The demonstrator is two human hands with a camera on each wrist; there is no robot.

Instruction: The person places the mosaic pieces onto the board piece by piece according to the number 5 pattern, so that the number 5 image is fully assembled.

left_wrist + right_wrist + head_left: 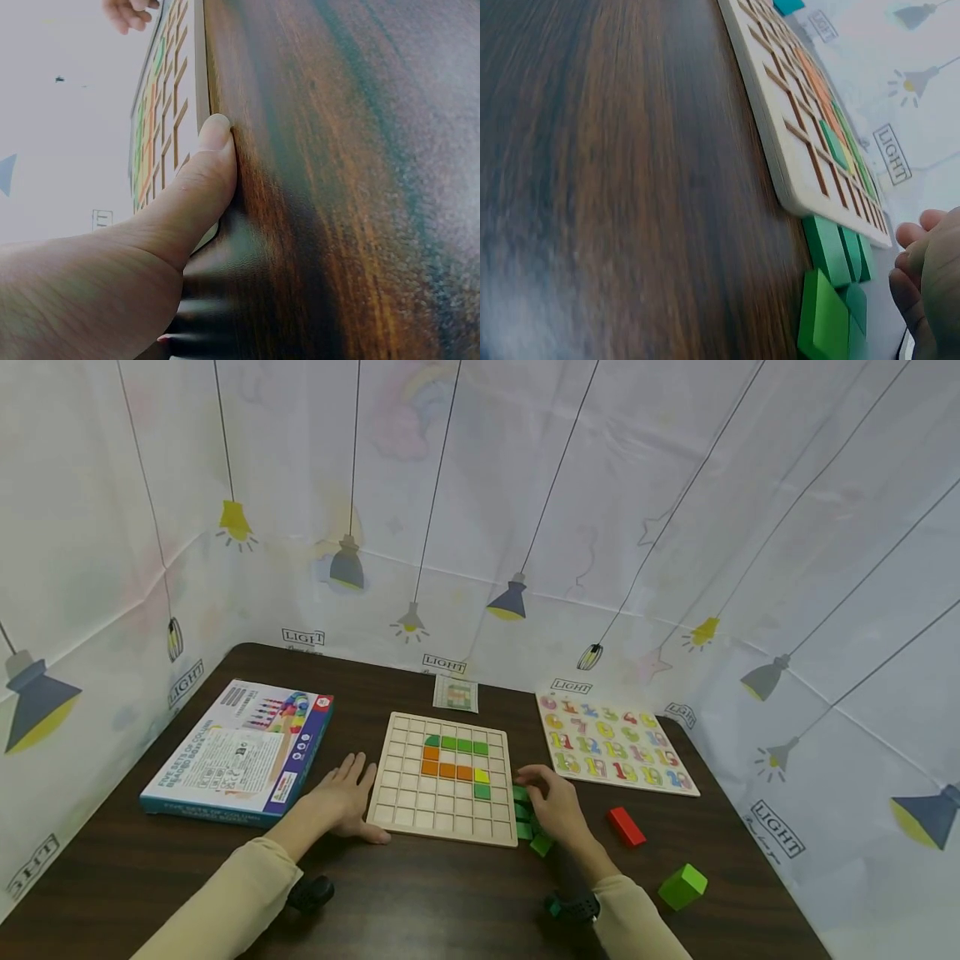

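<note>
A wooden grid board (442, 827) lies on the dark table with orange, green and yellow blocks (447, 771) set in its cells. My left hand (341, 797) rests at the board's left edge, fingers extended, thumb by the near-left corner; the left wrist view shows that thumb (199, 176) against the rim. Beside the board's right edge, my right hand (553, 802) hovers near loose green blocks (829, 251), fingers bent. Whether a small piece sits between its fingertips is hidden. In the right wrist view, the right hand (934, 277) appears only in part.
A boxed set (240, 752) lies at the left. Behind the board is a small pattern card (455, 693). A number puzzle board (615, 743) lies at the back right. A red block (626, 827) and a light green block (682, 887) stand right of my right hand.
</note>
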